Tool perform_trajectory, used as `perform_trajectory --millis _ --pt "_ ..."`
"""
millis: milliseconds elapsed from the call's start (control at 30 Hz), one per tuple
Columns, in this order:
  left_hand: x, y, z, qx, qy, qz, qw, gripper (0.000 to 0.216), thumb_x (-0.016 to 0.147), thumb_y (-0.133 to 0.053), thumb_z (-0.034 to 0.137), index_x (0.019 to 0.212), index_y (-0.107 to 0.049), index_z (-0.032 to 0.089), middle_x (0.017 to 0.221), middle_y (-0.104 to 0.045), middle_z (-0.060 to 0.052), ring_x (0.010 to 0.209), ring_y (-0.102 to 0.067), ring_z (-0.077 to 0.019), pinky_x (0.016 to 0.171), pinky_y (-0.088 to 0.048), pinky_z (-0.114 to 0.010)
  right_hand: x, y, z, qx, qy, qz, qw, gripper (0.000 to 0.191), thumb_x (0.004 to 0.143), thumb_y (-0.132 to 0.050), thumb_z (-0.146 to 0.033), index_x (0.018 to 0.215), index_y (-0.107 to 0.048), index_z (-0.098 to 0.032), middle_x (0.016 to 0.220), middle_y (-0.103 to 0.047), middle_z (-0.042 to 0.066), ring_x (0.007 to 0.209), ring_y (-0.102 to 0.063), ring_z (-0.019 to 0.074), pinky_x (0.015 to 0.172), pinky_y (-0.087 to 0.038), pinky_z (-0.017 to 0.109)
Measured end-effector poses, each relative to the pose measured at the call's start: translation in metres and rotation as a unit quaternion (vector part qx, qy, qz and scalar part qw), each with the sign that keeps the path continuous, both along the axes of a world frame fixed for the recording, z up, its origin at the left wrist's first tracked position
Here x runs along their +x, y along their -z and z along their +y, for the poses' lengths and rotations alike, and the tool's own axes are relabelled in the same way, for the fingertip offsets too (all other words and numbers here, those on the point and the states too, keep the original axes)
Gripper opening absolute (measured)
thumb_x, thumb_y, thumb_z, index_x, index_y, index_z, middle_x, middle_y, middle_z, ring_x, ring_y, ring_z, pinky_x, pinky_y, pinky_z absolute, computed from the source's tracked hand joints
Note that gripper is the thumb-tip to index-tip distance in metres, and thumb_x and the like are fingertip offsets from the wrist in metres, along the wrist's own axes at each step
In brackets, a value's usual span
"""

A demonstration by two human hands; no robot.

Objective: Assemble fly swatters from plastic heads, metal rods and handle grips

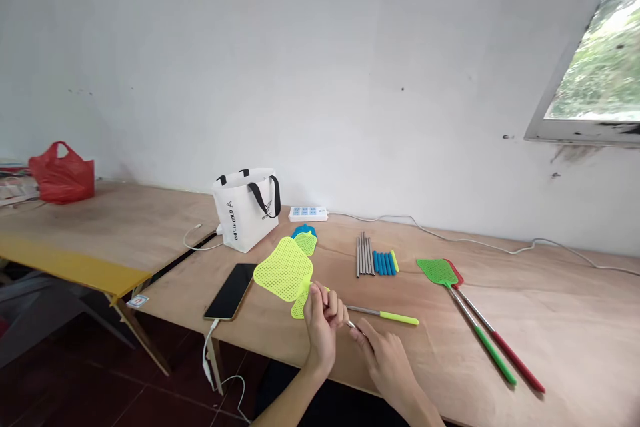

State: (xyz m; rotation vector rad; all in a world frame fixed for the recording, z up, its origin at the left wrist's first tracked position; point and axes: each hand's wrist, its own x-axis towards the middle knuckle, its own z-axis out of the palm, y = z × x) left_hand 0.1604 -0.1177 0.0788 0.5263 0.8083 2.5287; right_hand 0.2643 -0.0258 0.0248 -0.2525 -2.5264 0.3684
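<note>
A yellow fly swatter head is raised above the table, and my left hand is closed around its neck. From that hand a short stretch of metal rod runs to my right hand, whose fingers are pinched on it. What lies inside the right palm is hidden. Beneath and behind the hands lies another yellow swatter, its yellow grip pointing right and its head partly covered. Further back are a loose yellow mesh head and a blue head.
Several metal rods lie beside several blue grips and a yellow grip. Assembled green and red swatters lie at right. A phone, white bag and power strip stand left and back.
</note>
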Motion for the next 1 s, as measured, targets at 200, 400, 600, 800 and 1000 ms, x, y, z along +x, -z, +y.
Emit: perform_trajectory --millis 200,400,600,800,1000 --pt "-0.037 -0.024 -0.020 0.038 -0.069 -0.023 0.997 0.055 0.091 -0.066 0.059 0.068 -0.033 0.021 0.057 -0.018 0.010 0.045 -0.016 -0.0066 0.045 -0.022 -0.022 0.009 -0.020 0.015 0.021 0.012 -0.029 0.999 0.047 0.109 -0.025 -0.044 0.083 -0.059 -0.024 0.066 -0.068 0.000 0.059 -0.065 0.0176 0.052 -0.026 0.026" --pt "-0.099 -0.040 -0.058 0.074 -0.160 -0.056 0.983 0.051 0.103 -0.050 0.046 0.064 -0.031 0.020 0.053 -0.018 0.010 0.042 -0.013 -0.0072 0.042 -0.019 -0.023 0.036 -0.024 0.072 0.000 0.039 -0.099 0.994 0.044 0.106 -0.030 -0.044 0.088 -0.066 -0.027 0.069 -0.070 0.003 0.065 -0.066 0.0211 0.059 -0.036 0.027" --pt "-0.153 -0.042 -0.107 0.086 -0.244 -0.087 0.962 0.049 0.109 -0.038 0.040 0.064 -0.033 0.020 0.051 -0.017 0.010 0.038 -0.014 -0.0073 0.039 -0.018 -0.022 0.075 -0.027 0.134 -0.123 0.028 -0.112 0.986 0.043 0.100 -0.040 -0.053 0.073 -0.061 -0.027 0.071 -0.067 0.002 0.068 -0.063 0.0207 0.066 -0.044 0.029" --pt "-0.148 -0.037 -0.099 0.103 -0.233 -0.079 0.964 0.049 0.107 -0.043 0.045 0.066 -0.036 0.020 0.051 -0.017 0.011 0.038 -0.014 -0.0066 0.039 -0.019 -0.021 0.086 -0.030 0.143 -0.163 0.045 -0.102 0.980 0.041 0.095 -0.048 -0.059 0.075 -0.065 -0.027 0.069 -0.065 0.001 0.066 -0.061 0.0201 0.063 -0.045 0.028" --pt "-0.145 -0.040 -0.096 0.076 -0.296 -0.125 0.944 0.054 0.111 -0.027 0.042 0.062 -0.032 0.019 0.047 -0.018 0.009 0.036 -0.014 -0.0071 0.038 -0.013 -0.023 0.082 -0.030 0.137 -0.178 0.051 -0.122 0.975 0.043 0.096 -0.047 -0.060 0.079 -0.071 -0.027 0.073 -0.068 0.001 0.067 -0.061 0.0191 0.064 -0.044 0.027"
